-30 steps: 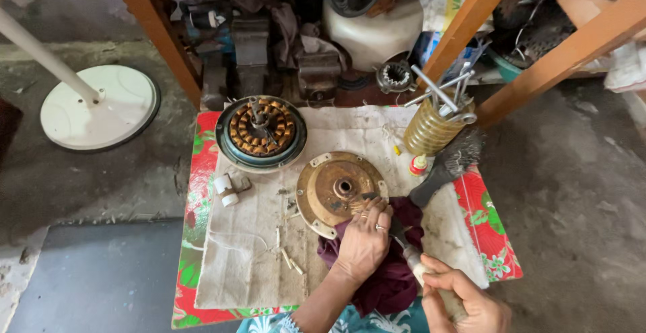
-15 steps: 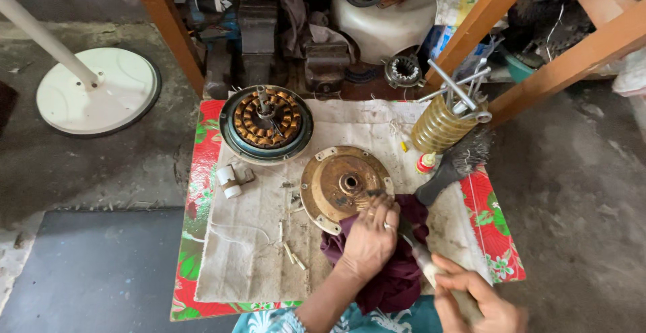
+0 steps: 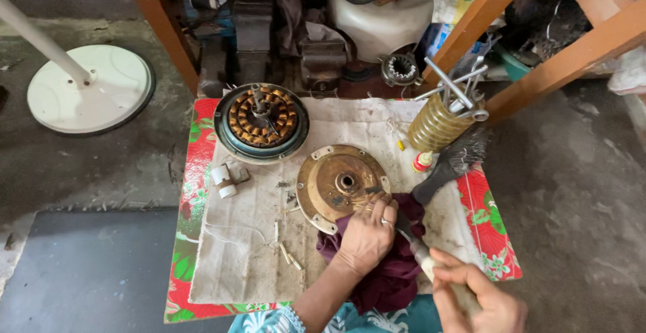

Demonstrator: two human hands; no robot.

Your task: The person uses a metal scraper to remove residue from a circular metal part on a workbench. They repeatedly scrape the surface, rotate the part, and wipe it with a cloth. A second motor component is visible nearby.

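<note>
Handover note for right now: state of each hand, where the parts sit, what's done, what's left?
Left hand: fingertips on the round metal cover, over the maroon rag.
Right hand: gripping a pale-handled tool; its tip is hidden behind the left hand.
Motor winding sits apart at the cloth's far left.
Done: cover is off the winding.
Left: cover looks rusty and stained; not refitted.

Low work surface on a concrete floor

A red floral mat (image 3: 192,191) under a stained pale cloth (image 3: 235,252) covers the surface. On it: a wound motor stator (image 3: 261,121) far left, a brass-coloured round cover (image 3: 330,178) in the middle, a maroon rag (image 3: 387,276) near right, a small white part (image 3: 222,179) at left.
</note>
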